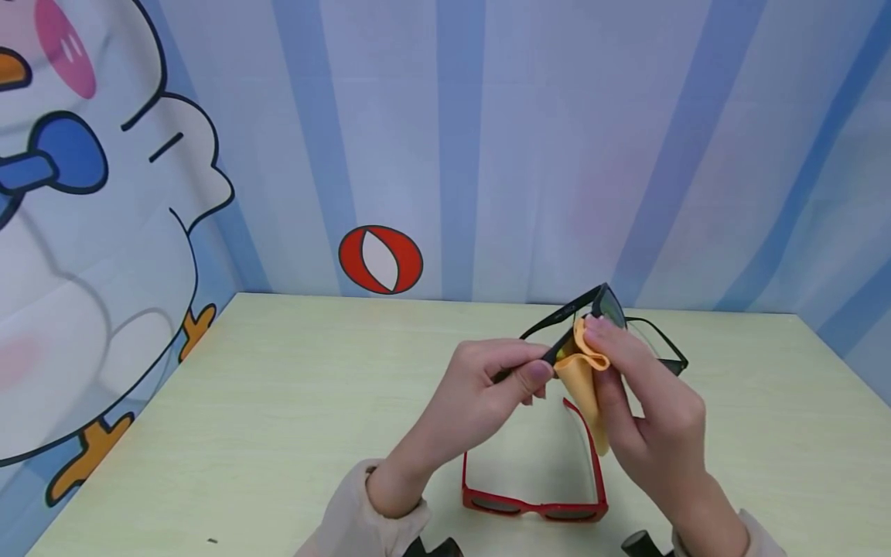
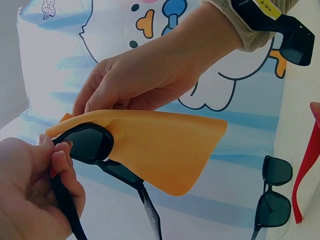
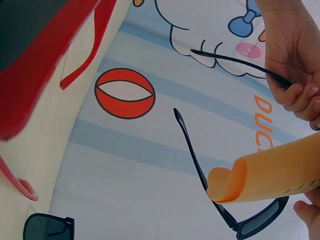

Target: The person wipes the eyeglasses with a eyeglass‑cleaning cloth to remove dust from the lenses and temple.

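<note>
My left hand (image 1: 487,391) grips a pair of black sunglasses (image 1: 609,305) by one temple arm near the frame, holding them up over the table. An orange cleaning cloth (image 2: 167,145) is folded around one lens, pinched between the thumb and fingers of my right hand (image 1: 650,422). Its loose part hangs down below that hand. From the left wrist, the other dark lens shows beside the cloth. In the right wrist view the free temple arm (image 3: 190,145) sticks out past the rolled cloth edge.
Red sunglasses (image 1: 536,510) lie on the pale table (image 1: 313,433) below my hands, arms pointing away from me. Another black pair (image 2: 272,210) sits farther back on the right, partly hidden behind my right hand in the head view. A patterned blue backdrop (image 1: 543,155) rises behind the table.
</note>
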Tool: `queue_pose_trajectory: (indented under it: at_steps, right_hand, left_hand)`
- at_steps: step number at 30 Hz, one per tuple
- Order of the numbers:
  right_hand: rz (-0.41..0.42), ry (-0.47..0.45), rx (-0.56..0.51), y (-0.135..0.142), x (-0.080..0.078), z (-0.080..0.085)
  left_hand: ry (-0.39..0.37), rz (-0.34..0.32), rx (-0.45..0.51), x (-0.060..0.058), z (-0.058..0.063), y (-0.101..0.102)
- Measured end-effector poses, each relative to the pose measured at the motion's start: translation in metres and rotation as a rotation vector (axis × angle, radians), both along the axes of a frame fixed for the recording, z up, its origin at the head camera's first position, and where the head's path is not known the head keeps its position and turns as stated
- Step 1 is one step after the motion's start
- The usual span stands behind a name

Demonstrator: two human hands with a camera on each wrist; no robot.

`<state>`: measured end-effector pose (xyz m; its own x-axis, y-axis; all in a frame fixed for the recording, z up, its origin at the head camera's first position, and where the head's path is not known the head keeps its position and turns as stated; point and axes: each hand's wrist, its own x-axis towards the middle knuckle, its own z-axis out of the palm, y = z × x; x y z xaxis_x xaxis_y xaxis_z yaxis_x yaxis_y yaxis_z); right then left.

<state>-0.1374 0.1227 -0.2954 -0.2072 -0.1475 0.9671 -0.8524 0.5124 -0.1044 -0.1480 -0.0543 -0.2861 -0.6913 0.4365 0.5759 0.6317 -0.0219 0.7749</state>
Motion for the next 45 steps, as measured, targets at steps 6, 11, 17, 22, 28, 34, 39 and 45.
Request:
queue_pose_trajectory:
  at_steps: [6,11,17,22,28,34,39,45]
  right_hand:
    - [0.025,0.011,0.002,-0.0020,0.0003,0.0004]
    - [0.049,0.024,-0.005,-0.0042,0.0005,0.0009]
    - [0.068,0.034,0.003,-0.0064,0.0007,0.0004]
    - [0.072,0.035,0.015,-0.0073,0.0010,0.0004]
    - [0.074,0.033,0.031,-0.0072,0.0009,-0.0003]
    - [0.068,0.010,0.052,-0.0051,0.0010,-0.0020]
    - [0.072,0.004,0.056,-0.0044,0.0001,-0.0030]
    - [0.081,0.013,0.041,-0.0048,-0.0013,-0.0034]
  left_hand:
    - [0.003,-0.003,-0.003,0.0003,-0.0001,-0.0001]
    - [-0.002,0.000,-0.001,-0.0002,-0.0011,0.0007]
    - [-0.014,0.011,0.000,-0.0013,-0.0022,0.0015]
    - [-0.044,0.020,-0.005,-0.0013,-0.0026,0.0012]
    - [-0.074,0.037,-0.017,-0.0013,-0.0028,0.0006]
    - [-0.077,0.047,-0.021,-0.0014,-0.0021,0.0003]
    - [-0.080,0.051,-0.021,-0.0018,-0.0023,0.0007]
    - [-0.086,0.052,-0.019,-0.0024,-0.0015,0.0017]
